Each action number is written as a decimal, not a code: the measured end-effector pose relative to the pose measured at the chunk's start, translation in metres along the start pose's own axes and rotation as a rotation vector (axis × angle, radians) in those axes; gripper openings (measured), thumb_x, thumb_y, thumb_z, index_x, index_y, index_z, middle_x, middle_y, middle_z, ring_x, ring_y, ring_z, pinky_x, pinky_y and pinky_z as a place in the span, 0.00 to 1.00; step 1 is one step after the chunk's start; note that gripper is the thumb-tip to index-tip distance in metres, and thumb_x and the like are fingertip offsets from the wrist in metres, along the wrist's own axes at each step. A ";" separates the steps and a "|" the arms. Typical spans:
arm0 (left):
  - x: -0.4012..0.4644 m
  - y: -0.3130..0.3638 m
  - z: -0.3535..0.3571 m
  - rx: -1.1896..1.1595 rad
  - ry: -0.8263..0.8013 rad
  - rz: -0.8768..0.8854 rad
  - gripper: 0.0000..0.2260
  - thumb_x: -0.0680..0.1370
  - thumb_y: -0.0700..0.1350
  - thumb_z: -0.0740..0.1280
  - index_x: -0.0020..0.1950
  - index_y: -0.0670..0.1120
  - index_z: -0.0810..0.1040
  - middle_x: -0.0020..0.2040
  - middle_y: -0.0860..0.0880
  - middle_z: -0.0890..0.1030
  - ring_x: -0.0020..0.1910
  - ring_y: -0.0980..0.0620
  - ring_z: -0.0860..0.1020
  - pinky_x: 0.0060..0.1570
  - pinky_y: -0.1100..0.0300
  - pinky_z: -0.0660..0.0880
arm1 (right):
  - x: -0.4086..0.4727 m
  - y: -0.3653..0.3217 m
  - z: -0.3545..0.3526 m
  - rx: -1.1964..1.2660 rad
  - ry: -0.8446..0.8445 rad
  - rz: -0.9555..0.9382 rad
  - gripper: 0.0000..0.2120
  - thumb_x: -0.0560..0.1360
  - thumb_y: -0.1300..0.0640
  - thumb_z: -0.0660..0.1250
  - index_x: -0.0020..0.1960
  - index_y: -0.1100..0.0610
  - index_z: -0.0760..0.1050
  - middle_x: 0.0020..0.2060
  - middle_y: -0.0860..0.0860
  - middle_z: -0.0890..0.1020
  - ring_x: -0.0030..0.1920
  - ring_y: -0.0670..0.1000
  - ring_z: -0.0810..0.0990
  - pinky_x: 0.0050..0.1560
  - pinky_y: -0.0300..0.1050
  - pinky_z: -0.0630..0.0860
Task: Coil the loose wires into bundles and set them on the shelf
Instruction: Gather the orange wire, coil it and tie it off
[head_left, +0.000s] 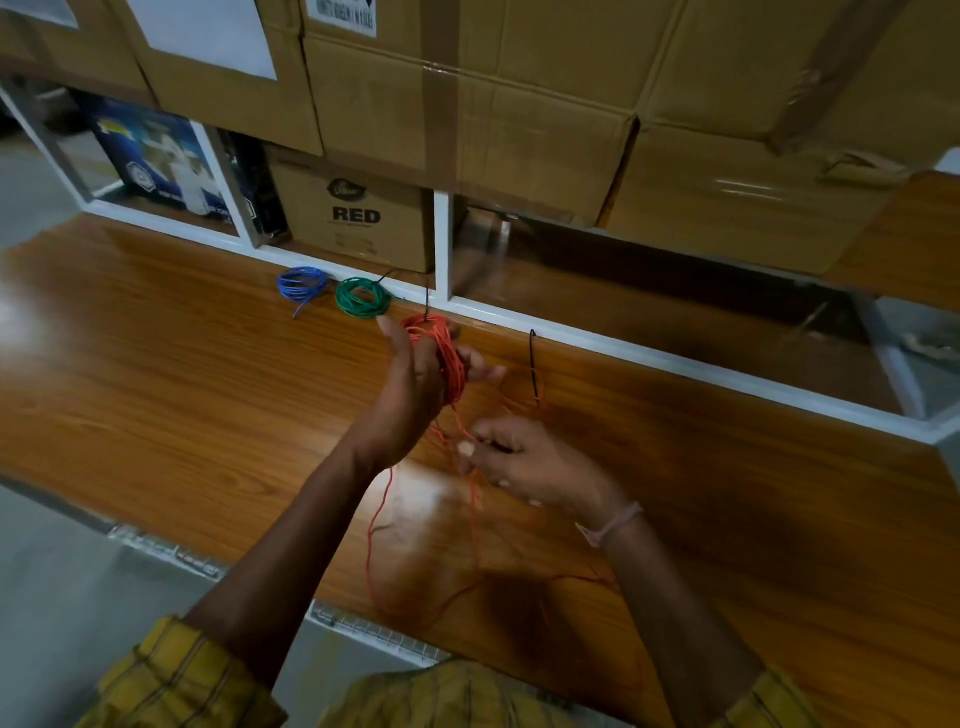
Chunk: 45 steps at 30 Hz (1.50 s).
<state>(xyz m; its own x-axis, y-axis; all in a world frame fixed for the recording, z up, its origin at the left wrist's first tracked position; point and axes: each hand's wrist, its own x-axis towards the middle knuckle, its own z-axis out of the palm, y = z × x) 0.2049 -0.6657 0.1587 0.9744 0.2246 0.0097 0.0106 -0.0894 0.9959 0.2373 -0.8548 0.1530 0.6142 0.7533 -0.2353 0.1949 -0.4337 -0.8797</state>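
The left hand (415, 384) is gripping the red wire coil (441, 358); the right hand (524, 462) is pinching its loose strand above the worktop (208, 364).

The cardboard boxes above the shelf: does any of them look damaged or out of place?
Yes. The large cardboard box at upper right looks crushed: its lower corner is dented and creased, its brown tape wrinkled, and a torn flap sticks out on its right side. The neighbouring taped box and the small box marked RED look intact.
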 end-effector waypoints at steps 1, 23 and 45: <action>-0.001 0.001 0.000 0.044 -0.009 -0.020 0.27 0.85 0.66 0.41 0.68 0.57 0.72 0.59 0.54 0.80 0.63 0.64 0.79 0.68 0.69 0.70 | -0.007 -0.005 -0.006 -0.009 -0.055 -0.008 0.13 0.83 0.49 0.66 0.47 0.58 0.80 0.25 0.43 0.74 0.24 0.44 0.69 0.25 0.40 0.66; -0.031 0.032 -0.003 -0.633 -0.608 -0.008 0.57 0.74 0.78 0.36 0.78 0.29 0.62 0.39 0.43 0.67 0.33 0.47 0.63 0.47 0.53 0.73 | 0.035 0.031 -0.015 0.470 0.313 0.107 0.13 0.82 0.51 0.67 0.40 0.51 0.81 0.30 0.51 0.66 0.23 0.43 0.60 0.21 0.37 0.54; -0.036 0.026 0.004 -0.005 -0.477 0.057 0.55 0.70 0.82 0.37 0.64 0.35 0.74 0.46 0.28 0.75 0.38 0.44 0.72 0.40 0.60 0.71 | -0.025 -0.047 -0.079 0.602 -0.035 -0.238 0.07 0.82 0.61 0.62 0.50 0.64 0.75 0.24 0.45 0.70 0.19 0.41 0.65 0.29 0.39 0.76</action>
<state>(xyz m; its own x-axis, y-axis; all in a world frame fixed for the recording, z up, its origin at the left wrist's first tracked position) 0.1710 -0.6803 0.1839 0.9677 -0.2511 0.0237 -0.0461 -0.0835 0.9954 0.2736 -0.8924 0.2326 0.5798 0.8147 -0.0096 -0.1468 0.0929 -0.9848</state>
